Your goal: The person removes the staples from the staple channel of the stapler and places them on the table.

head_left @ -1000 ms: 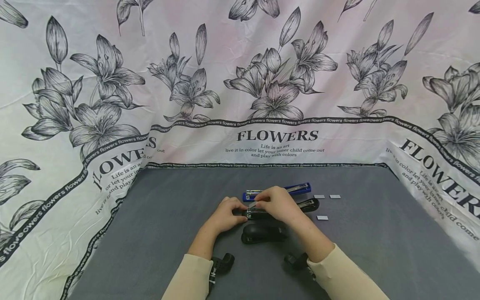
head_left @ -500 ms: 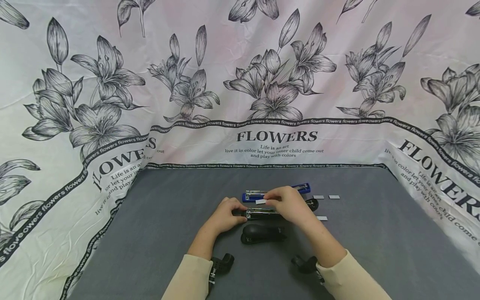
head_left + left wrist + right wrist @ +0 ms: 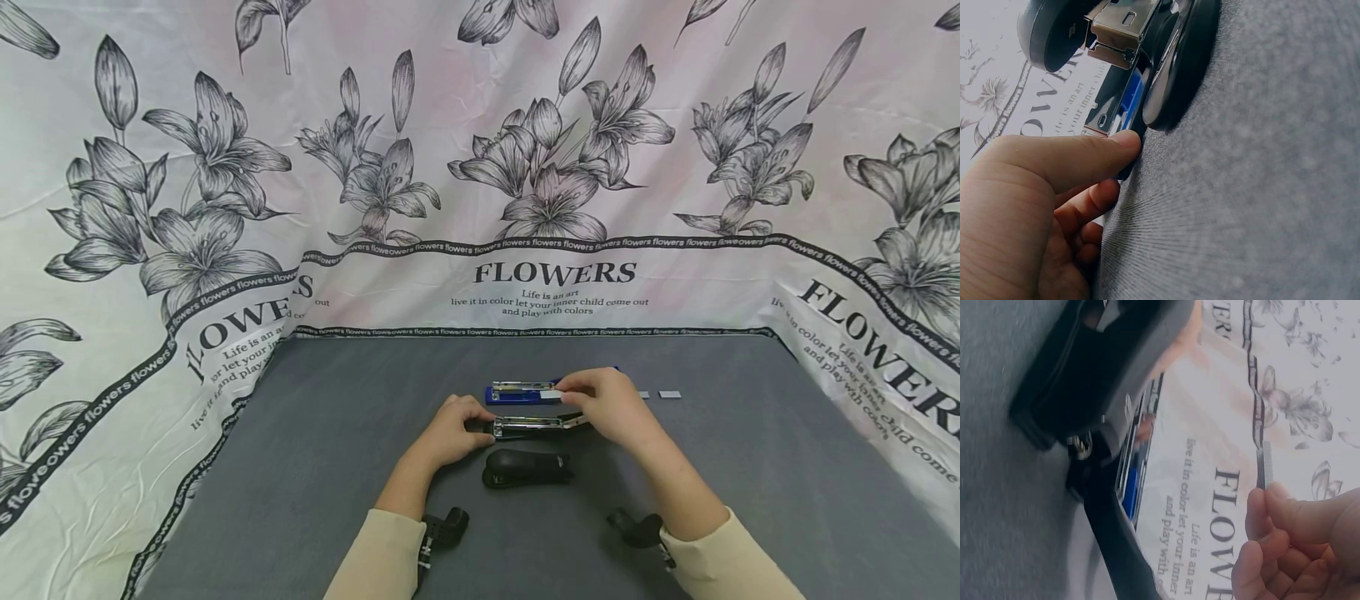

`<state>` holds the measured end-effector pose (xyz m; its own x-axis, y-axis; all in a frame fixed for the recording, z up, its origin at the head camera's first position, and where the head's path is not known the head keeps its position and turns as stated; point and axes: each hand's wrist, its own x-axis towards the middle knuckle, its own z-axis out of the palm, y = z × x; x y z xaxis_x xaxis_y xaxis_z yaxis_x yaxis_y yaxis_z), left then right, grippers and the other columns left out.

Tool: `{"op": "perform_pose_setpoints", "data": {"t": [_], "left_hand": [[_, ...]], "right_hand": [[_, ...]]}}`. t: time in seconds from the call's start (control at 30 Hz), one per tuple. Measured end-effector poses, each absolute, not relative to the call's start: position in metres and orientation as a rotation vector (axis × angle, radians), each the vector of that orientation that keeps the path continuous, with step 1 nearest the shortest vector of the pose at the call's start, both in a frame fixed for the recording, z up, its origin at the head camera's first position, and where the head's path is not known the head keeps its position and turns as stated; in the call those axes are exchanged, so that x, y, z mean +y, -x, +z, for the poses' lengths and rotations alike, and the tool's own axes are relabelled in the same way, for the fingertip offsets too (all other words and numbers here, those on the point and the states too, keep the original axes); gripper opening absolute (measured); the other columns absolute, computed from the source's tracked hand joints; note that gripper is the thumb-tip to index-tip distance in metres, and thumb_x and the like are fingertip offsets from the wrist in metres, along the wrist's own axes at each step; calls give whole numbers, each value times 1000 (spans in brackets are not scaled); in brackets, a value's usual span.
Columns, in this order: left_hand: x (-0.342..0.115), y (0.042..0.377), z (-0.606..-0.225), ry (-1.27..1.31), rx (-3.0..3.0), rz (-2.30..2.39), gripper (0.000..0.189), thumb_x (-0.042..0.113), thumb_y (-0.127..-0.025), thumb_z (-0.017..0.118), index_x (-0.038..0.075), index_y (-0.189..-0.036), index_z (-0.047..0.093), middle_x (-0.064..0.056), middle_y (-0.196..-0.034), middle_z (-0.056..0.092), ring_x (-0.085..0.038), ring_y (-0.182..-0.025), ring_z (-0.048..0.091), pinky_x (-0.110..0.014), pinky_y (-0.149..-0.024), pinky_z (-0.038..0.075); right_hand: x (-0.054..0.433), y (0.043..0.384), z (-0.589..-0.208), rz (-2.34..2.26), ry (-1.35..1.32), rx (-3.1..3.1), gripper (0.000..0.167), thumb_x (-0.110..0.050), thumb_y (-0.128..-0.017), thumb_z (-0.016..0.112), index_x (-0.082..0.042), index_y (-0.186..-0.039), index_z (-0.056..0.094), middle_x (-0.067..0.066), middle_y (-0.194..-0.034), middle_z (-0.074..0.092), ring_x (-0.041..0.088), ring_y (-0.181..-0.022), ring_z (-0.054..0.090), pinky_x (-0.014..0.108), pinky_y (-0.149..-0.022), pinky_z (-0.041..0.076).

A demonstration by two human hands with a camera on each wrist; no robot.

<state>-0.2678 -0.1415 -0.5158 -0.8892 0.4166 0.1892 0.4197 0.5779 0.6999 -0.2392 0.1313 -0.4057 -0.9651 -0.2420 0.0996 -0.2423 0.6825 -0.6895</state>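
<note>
My left hand [image 3: 452,429] grips the end of an opened black stapler [image 3: 517,427], thumb on top in the left wrist view. The stapler lies with its metal staple channel facing up, its right end partly behind my right hand [image 3: 609,406]. Between right thumb and index finger I pinch a short strip of staples [image 3: 1265,465], which in the head view overlaps an opened blue stapler [image 3: 498,395] lying behind the black one. A closed black stapler [image 3: 528,467] rests in front, nearest to me.
Right of the blue stapler lies a staple strip [image 3: 670,394], with another strip [image 3: 643,394] partly covered by my right hand. A flower-printed cloth [image 3: 555,287] rises behind and beside the grey table [image 3: 337,400].
My right hand has moved to the right with the staple strip, away from the left end of the opened black stapler. My left hand has kept its hold there.
</note>
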Motion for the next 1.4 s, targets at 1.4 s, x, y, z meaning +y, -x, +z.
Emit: {"op": "perform_pose_setpoints", "data": {"t": [1.4], "left_hand": [[-141, 268, -515, 743, -2795, -1248, 27, 13, -88, 81, 11, -114, 78, 3, -105, 66, -16, -93, 48, -39, -85, 45]], "right_hand": [[245, 219, -408, 954, -113, -2918, 19, -14, -101, 66, 0, -113, 74, 18, -105, 72, 26, -85, 61, 39, -66, 46]]}}
